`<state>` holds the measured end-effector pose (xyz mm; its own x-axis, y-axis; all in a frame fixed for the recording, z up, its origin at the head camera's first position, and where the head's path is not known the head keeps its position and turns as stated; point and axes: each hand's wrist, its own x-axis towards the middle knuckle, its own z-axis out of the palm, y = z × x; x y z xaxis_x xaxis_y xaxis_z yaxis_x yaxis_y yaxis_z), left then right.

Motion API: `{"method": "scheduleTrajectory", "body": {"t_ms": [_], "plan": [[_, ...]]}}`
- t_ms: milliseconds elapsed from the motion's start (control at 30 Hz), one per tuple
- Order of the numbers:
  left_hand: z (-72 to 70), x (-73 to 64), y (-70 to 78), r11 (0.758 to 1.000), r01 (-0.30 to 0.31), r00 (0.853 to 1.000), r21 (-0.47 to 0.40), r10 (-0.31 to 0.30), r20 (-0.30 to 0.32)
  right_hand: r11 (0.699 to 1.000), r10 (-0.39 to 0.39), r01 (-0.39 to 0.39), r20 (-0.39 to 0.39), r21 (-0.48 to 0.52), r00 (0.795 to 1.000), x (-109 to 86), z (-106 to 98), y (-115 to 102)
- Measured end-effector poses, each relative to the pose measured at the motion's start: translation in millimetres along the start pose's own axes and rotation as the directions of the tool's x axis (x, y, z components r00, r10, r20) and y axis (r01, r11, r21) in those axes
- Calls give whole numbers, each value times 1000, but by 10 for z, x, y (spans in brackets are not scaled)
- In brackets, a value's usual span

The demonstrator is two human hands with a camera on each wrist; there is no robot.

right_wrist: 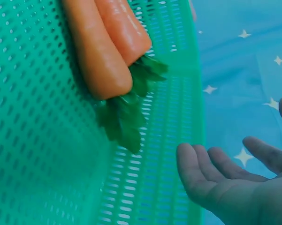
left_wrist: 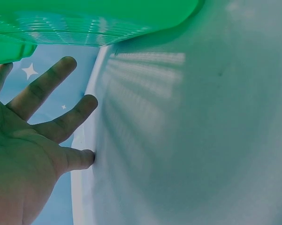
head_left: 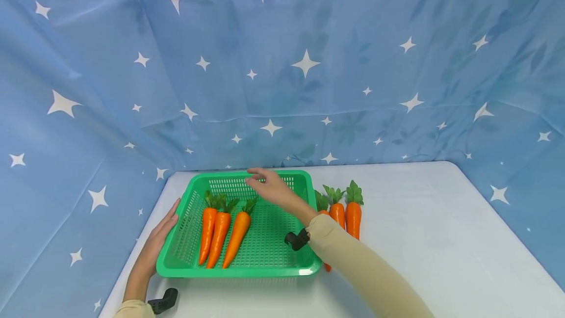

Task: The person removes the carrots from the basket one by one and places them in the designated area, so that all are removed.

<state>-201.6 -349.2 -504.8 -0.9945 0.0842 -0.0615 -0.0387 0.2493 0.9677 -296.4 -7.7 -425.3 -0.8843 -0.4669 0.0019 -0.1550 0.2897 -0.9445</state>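
A green plastic basket (head_left: pixel 238 273) with perforated walls holds three orange carrots (head_left: pixel 239 234) with leafy tops, side by side in its left half. At the basket's left side is my left hand (head_left: pixel 154 245), a fingertip right at the rim; the left wrist view shows its fingers (left_wrist: pixel 61 122) spread. Over the far part of the basket hovers my right hand (head_left: pixel 274 189), holding nothing, with loosely bent fingers (right_wrist: pixel 190 168) beside the rim in the right wrist view. Two carrots (right_wrist: pixel 101 61) show there, leaves toward the wall.
To the right of the basket, more carrots (head_left: pixel 353 217) lie on the white table (head_left: pixel 423 229), partly hidden by my right sleeve (head_left: pixel 353 259). A blue cloth (head_left: pixel 282 92) with white stars hangs behind and on both sides.
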Motion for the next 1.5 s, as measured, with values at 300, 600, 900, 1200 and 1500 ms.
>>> {"method": "scheduleTrajectory", "body": {"t_ms": [300, 600, 900, 1200, 1500], "plan": [[16, -3, 17, 1000, -2, 1000, -15, 2, 4, 994, 82, -77, 59, -82, 995, 32, 208, 87], [16, -5, 21, 1000, -12, 1000, -17, 12, 9, 989, 108, -93, 136, -111, 985, 19, 376, 188], [28, -14, 2, 1000, 5, 1000, -16, -5, -1, 983, 135, -110, 174, -148, 975, 17, 501, 230], [38, -13, -11, 1000, 2, 1000, -16, -2, -5, 962, 156, -108, 180, -253, 971, 20, 563, 316], [10, -23, 14, 1000, 18, 1000, -13, -18, -9, 952, 174, -116, 190, -283, 966, 48, 604, 319]]}}
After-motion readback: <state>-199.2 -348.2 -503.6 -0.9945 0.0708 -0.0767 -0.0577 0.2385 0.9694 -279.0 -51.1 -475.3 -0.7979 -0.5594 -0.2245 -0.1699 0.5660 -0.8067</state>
